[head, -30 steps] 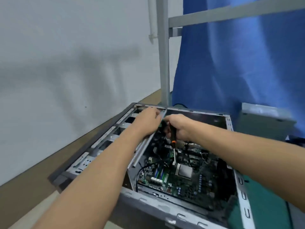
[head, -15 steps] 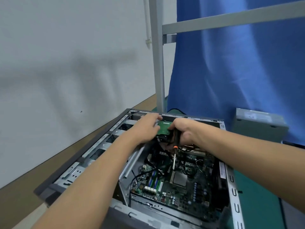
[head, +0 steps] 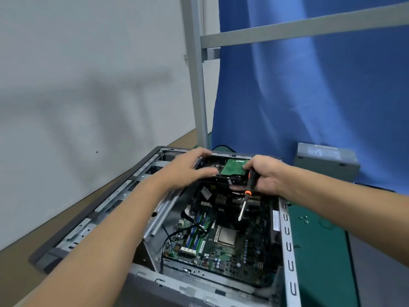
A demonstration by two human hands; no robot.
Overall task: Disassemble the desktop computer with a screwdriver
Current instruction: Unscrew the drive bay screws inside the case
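Left grip (head: 188, 168): on the left end of the hard drive (head: 234, 168), fingers over its far edge and thumb at the near edge; it is blurred, so I cannot tell how tight the hold is.
Right grip (head: 265, 176): curled round the black-and-orange handle of the screwdriver (head: 251, 181), with my fingertips also against the drive's right end.
Hard drive: green circuit board facing up, held between my two grips above the far end of the computer case (head: 286, 240).
Screwdriver: tilted, shaft pointing down toward the motherboard (head: 225, 240), tip clear of it.
Computer case: lying open on the worktop (head: 13, 273), side panel off, motherboard flat in the bottom with blue and green memory slots at its left.
Green mat (head: 316, 251): just right of the case, with a few small screws (head: 304, 219) on it.
Grey metal box (head: 327, 160): beyond the mat, well apart from my right grip.
Behind: a blue curtain (head: 309, 96), a grey metal frame (head: 197, 85), a pale wall (head: 77, 74).
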